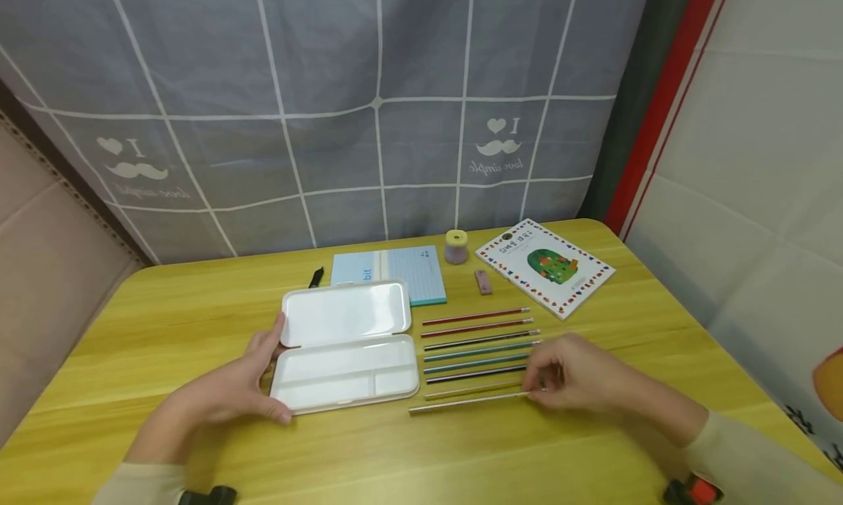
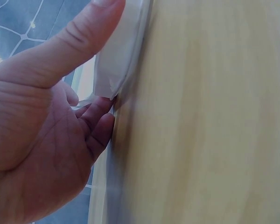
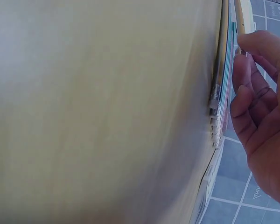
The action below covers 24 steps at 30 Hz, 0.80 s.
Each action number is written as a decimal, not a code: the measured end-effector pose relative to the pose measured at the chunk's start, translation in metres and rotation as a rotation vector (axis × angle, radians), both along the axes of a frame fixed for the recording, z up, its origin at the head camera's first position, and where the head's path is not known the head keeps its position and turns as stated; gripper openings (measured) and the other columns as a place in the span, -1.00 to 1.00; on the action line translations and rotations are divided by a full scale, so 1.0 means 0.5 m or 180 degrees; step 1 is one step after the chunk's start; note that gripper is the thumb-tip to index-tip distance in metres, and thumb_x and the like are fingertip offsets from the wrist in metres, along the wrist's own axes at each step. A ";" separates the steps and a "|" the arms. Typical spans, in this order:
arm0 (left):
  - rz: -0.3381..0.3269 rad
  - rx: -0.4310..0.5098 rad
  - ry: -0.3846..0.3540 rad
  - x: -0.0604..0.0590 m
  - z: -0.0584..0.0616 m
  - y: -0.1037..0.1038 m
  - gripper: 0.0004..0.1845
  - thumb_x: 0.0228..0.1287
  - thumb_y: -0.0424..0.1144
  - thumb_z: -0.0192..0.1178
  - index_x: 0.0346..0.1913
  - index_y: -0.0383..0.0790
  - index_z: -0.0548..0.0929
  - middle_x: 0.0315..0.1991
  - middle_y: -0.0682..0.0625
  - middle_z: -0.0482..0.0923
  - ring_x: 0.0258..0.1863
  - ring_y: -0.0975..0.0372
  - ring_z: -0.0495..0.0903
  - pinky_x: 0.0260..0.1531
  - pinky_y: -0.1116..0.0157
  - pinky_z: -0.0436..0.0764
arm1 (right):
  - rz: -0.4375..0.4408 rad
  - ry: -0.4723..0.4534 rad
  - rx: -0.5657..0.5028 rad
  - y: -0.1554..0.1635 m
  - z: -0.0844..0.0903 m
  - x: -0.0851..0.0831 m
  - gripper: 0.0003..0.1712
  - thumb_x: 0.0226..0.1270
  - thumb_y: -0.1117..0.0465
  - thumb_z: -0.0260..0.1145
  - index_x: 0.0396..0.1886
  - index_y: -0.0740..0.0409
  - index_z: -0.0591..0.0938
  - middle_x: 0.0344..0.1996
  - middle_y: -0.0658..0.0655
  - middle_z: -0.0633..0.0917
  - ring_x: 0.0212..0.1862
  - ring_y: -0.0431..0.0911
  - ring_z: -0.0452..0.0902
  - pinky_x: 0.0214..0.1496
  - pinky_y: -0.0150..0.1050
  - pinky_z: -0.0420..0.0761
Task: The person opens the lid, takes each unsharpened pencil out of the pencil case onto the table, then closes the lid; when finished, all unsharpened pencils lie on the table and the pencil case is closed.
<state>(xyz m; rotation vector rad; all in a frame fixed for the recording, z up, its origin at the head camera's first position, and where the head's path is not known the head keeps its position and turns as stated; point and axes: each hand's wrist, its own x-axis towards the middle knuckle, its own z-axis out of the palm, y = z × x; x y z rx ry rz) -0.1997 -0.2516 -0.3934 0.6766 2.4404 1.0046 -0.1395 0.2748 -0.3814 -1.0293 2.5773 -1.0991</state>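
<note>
An open white pencil case [image 1: 342, 377] lies on the table, its lid tipped back on the notebook. My left hand [image 1: 227, 380] holds the case at its left side, thumb at the front corner; in the left wrist view the fingers [image 2: 95, 114] curl against its edge. My right hand [image 1: 579, 373] pinches the end of a pale, shiny pencil [image 1: 467, 403] between thumb and forefinger. In the right wrist view this pencil [image 3: 240, 18] stands a little off the table. Several pencils [image 1: 481, 363] in red, black, teal and yellow lie in a row beside the case.
Behind the case lies a light blue notebook [image 1: 428, 274], with a black pen [image 1: 317, 277] to its left. A yellow-topped small container [image 1: 456, 247], a pinkish eraser [image 1: 484, 282] and a white booklet [image 1: 546, 267] are at the back right. A grey curtain [image 1: 342, 110] hangs behind the table.
</note>
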 end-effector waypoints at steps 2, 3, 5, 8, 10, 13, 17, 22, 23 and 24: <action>0.0000 -0.0005 -0.0005 0.000 -0.001 0.000 0.61 -0.04 -0.03 0.65 0.63 -0.23 -0.56 0.50 -0.46 -0.10 0.46 -0.29 0.10 0.37 0.31 0.25 | -0.0009 -0.0001 -0.0010 0.003 -0.002 0.002 -0.79 0.23 0.34 0.53 -0.34 -0.12 0.79 -0.43 -0.25 0.66 -0.43 -0.36 0.55 -0.46 -0.34 0.61; -0.0002 -0.0002 -0.0010 0.000 -0.001 0.000 0.61 -0.04 -0.03 0.65 0.63 -0.23 -0.56 0.50 -0.46 -0.09 0.46 -0.29 0.11 0.36 0.35 0.25 | -0.0013 -0.0008 -0.0023 0.005 -0.003 0.003 -0.79 0.23 0.34 0.54 -0.34 -0.12 0.79 -0.43 -0.24 0.66 -0.43 -0.36 0.55 -0.45 -0.34 0.61; -0.0011 0.0030 -0.0040 -0.001 -0.001 0.001 0.61 -0.03 -0.04 0.65 0.63 -0.23 -0.57 0.48 -0.45 -0.06 0.45 -0.29 0.15 0.28 0.49 0.25 | -0.0026 -0.0010 -0.0036 0.009 -0.004 0.005 -0.79 0.23 0.34 0.54 -0.34 -0.11 0.79 -0.42 -0.24 0.67 -0.42 -0.36 0.56 -0.45 -0.34 0.62; -0.0021 0.0062 -0.0072 -0.002 0.000 0.001 0.61 -0.03 -0.04 0.65 0.62 -0.23 -0.58 0.46 -0.44 -0.04 0.43 -0.29 0.19 0.16 0.64 0.21 | -0.0043 0.0012 -0.0052 0.015 -0.007 0.007 -0.79 0.22 0.35 0.54 -0.34 -0.10 0.79 -0.41 -0.24 0.68 -0.42 -0.36 0.56 -0.44 -0.34 0.62; -0.0021 0.0071 -0.0084 -0.002 0.001 0.001 0.61 -0.03 -0.04 0.65 0.62 -0.23 -0.58 0.46 -0.44 -0.04 0.43 -0.28 0.21 0.15 0.64 0.21 | -0.0047 0.0027 -0.0052 0.018 -0.008 0.008 -0.80 0.22 0.36 0.54 -0.35 -0.08 0.79 -0.42 -0.24 0.67 -0.43 -0.37 0.55 -0.46 -0.34 0.61; -0.0010 0.0105 -0.0104 -0.002 0.000 0.000 0.62 -0.03 -0.07 0.66 0.62 -0.23 -0.59 0.44 -0.41 -0.01 0.42 -0.26 0.22 0.15 0.65 0.21 | -0.0055 0.0069 -0.0006 0.022 -0.009 0.009 -0.81 0.22 0.34 0.55 -0.34 -0.10 0.79 -0.42 -0.24 0.66 -0.45 -0.37 0.53 -0.48 -0.36 0.59; 0.0027 0.0210 -0.0124 -0.004 -0.004 0.001 0.64 -0.07 -0.11 0.68 0.62 -0.26 -0.59 0.43 -0.38 0.04 0.42 -0.22 0.23 0.14 0.66 0.19 | -0.0095 0.0168 0.0116 0.026 -0.007 0.010 -0.81 0.24 0.28 0.57 -0.33 -0.17 0.80 -0.40 -0.27 0.66 -0.43 -0.33 0.52 -0.44 -0.38 0.55; 0.0007 0.0561 -0.0204 -0.008 -0.012 0.001 0.65 -0.12 -0.22 0.70 0.61 -0.29 -0.59 0.46 -0.42 -0.06 0.44 -0.30 0.15 0.14 0.61 0.30 | -0.0134 0.0241 0.0196 0.031 -0.009 0.009 -0.81 0.25 0.24 0.57 -0.32 -0.21 0.80 -0.38 -0.29 0.67 -0.43 -0.29 0.51 -0.43 -0.40 0.53; 0.0000 0.0623 -0.0227 -0.009 -0.013 0.001 0.65 -0.12 -0.24 0.70 0.60 -0.29 -0.59 0.46 -0.42 -0.08 0.43 -0.32 0.14 0.13 0.60 0.32 | -0.0135 0.0255 0.0209 0.032 -0.010 0.009 -0.81 0.25 0.24 0.57 -0.32 -0.21 0.80 -0.38 -0.29 0.67 -0.43 -0.29 0.51 -0.43 -0.40 0.53; -0.0004 0.0663 -0.0234 -0.010 -0.014 0.002 0.65 -0.12 -0.25 0.70 0.60 -0.29 -0.58 0.46 -0.42 -0.08 0.43 -0.33 0.12 0.13 0.58 0.34 | -0.0134 0.0272 0.0230 0.033 -0.011 0.009 -0.81 0.25 0.24 0.57 -0.32 -0.22 0.80 -0.37 -0.29 0.67 -0.43 -0.30 0.51 -0.43 -0.40 0.53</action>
